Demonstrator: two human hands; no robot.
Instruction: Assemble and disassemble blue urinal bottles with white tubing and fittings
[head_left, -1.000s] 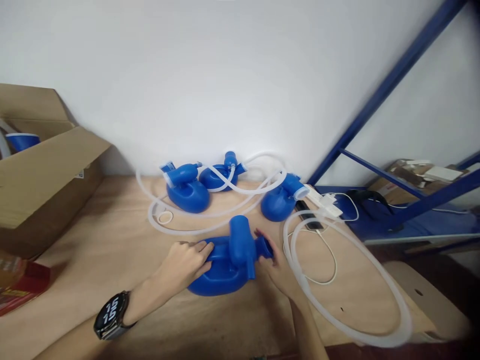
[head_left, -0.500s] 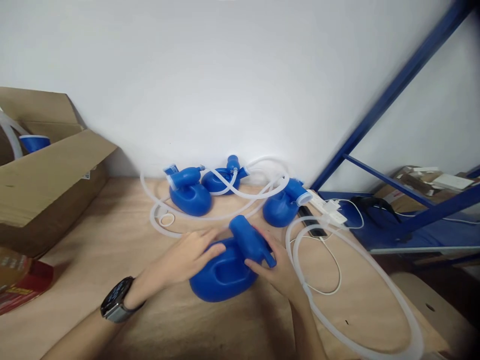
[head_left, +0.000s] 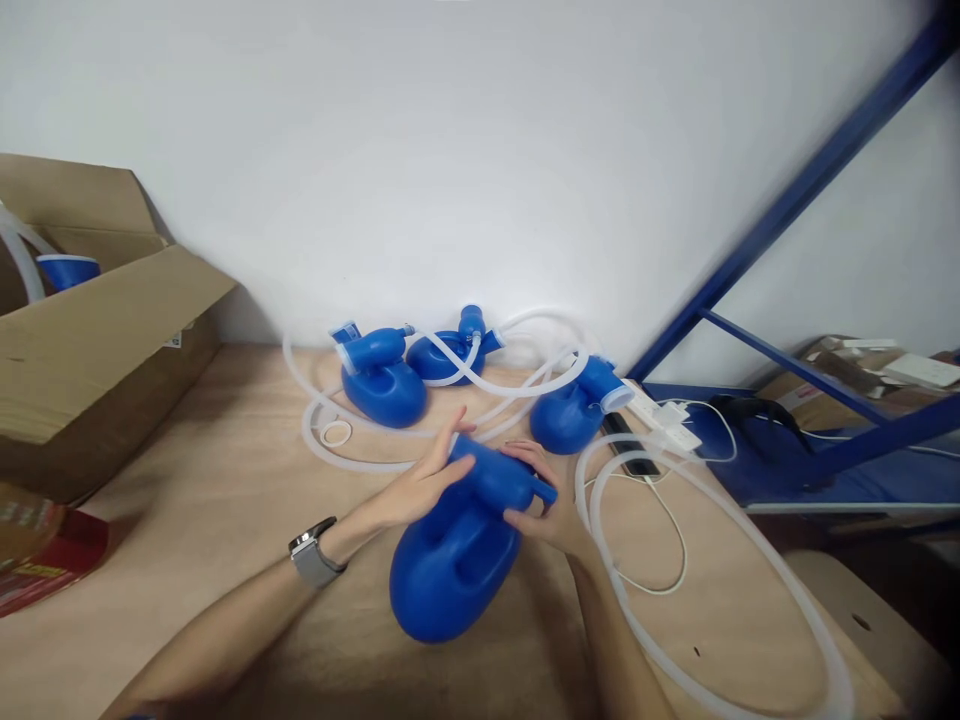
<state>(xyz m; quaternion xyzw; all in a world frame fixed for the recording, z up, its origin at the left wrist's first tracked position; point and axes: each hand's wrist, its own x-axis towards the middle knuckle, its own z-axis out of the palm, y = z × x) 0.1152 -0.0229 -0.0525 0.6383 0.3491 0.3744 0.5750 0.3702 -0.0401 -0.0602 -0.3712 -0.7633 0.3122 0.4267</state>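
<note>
A blue plastic urinal bottle (head_left: 450,575) with a looped handle is tilted in front of me, its wide neck piece (head_left: 491,475) uppermost. My left hand (head_left: 427,475) holds the neck's left end between thumb and fingers, the fingers fairly straight and partly behind it. Around the narrow spout end, my right hand (head_left: 551,505) is closed, thumb in front and fingers over the top. Behind stand three similar blue bottles: a left one (head_left: 386,392), a middle one (head_left: 446,362) and a right one (head_left: 562,420). Clear tubing (head_left: 495,390) loops among them.
An open cardboard box (head_left: 112,340) holds a blue funnel-shaped part and tubing at left, with a red package (head_left: 75,545) below. At right lie a coiled clear hose (head_left: 750,560), a phone (head_left: 634,455), a white power strip (head_left: 667,420) and a cable. A blue metal frame (head_left: 787,210) rises beyond.
The bottle has turned, its lower body swinging down and toward me. My left hand has moved up and right from the bottle's body to the neck's end. My right hand stays at the spout.
</note>
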